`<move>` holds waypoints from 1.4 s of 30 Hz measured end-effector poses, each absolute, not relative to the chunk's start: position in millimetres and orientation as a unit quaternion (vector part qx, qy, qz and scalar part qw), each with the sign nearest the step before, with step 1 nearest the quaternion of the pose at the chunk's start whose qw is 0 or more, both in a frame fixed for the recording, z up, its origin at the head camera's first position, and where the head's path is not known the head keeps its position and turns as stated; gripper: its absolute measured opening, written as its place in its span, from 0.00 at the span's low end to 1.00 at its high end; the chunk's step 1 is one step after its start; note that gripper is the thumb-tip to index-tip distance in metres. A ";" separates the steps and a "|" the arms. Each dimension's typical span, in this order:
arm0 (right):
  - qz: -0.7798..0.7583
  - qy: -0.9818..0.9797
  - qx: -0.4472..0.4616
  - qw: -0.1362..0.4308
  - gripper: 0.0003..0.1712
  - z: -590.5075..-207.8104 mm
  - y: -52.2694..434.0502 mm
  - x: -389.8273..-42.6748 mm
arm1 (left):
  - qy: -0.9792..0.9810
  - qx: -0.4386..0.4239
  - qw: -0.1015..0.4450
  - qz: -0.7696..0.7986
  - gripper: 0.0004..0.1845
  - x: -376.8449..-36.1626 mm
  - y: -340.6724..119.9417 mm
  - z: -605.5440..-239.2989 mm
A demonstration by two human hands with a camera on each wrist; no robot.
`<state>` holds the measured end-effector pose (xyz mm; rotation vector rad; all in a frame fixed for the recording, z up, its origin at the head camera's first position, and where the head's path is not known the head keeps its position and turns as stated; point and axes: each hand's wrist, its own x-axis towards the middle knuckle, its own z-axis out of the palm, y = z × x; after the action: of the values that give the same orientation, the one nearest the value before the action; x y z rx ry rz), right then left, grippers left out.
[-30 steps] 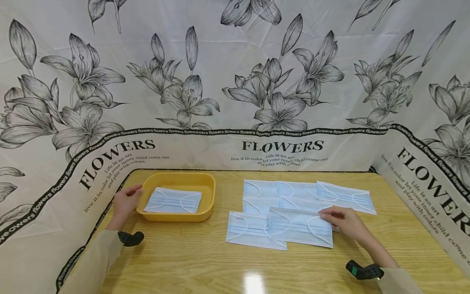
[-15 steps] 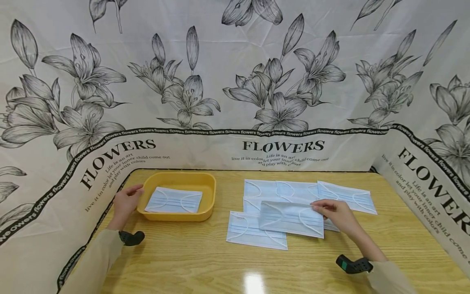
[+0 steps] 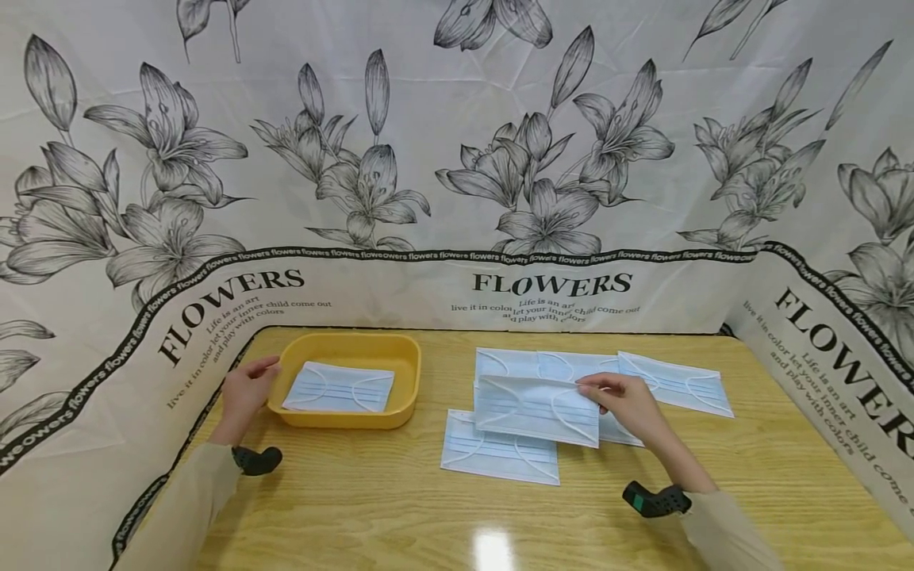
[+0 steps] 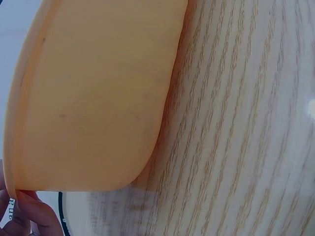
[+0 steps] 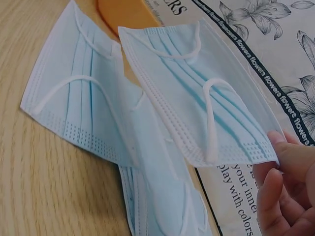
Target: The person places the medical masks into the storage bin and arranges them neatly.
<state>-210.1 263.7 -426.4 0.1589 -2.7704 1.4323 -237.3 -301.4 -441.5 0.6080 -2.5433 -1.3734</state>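
Note:
A light blue face mask (image 3: 537, 408) hangs from my right hand (image 3: 624, 396), which pinches its upper right corner between thumb and fingers. In the right wrist view the same mask (image 5: 197, 98) is tilted above the others, with its white ear loops showing. Beneath and behind it, several more masks lie overlapping, among them a front one (image 3: 500, 460) and a far right one (image 3: 674, 385). At the left, my left hand (image 3: 246, 392) holds the rim of a yellow plastic basin (image 3: 343, 420); the left wrist view shows thumb and fingers on either side of the rim (image 4: 11, 147).
Inside the basin lies one mask (image 3: 339, 387). Everything stands on a wood-grain table (image 3: 371, 500), with a flower-printed cloth (image 3: 400, 293) rising at its back and both sides. Each wrist wears a black band.
My right hand has carried the pinched mask left and slightly upward, away from the right of the group. The left hand and basin have stayed in place.

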 end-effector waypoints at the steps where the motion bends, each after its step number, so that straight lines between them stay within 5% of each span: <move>1: 0.463 -0.885 0.052 0.010 0.20 -425.8 260.8 -211.1 | -0.857 0.205 0.095 -0.464 0.20 -237.6 -301.6 -441.9; 42: 0.550 -0.827 0.117 -0.010 0.15 -408.8 140.4 -248.8 | -0.858 0.218 0.106 -0.452 0.18 -244.4 -304.6 -449.4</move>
<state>-248.8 140.4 -408.8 0.3711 -2.6158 1.7380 -244.4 -304.6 -449.4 0.6420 -2.5289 -1.3322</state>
